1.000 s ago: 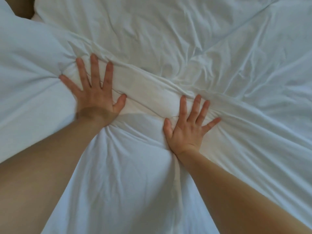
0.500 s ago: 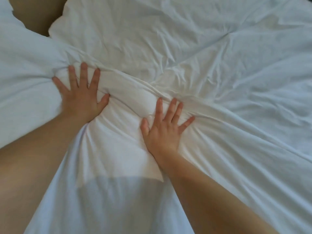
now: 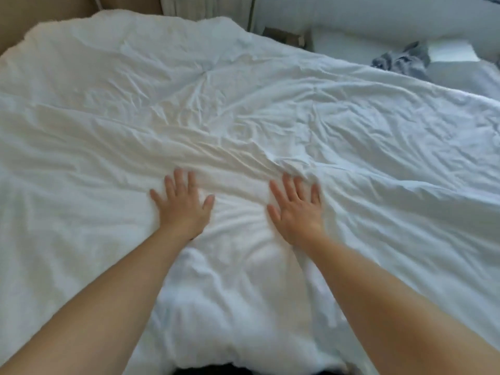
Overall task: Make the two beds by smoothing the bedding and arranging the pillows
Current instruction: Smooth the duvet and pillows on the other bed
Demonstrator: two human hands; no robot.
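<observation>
A bed fills the view, covered by a wrinkled white duvet [image 3: 270, 109]. At the upper right, a second bed [image 3: 465, 74] carries a crumpled grey cloth [image 3: 400, 62]. The left hand [image 3: 182, 205] lies flat on the duvet, fingers spread wide. The right hand [image 3: 296, 209] lies flat beside it, fingers straight, against a ridge of creases.

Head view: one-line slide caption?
Left hand and right hand press flat on the wrinkled white duvet; a crumpled grey cloth lies beyond.
</observation>
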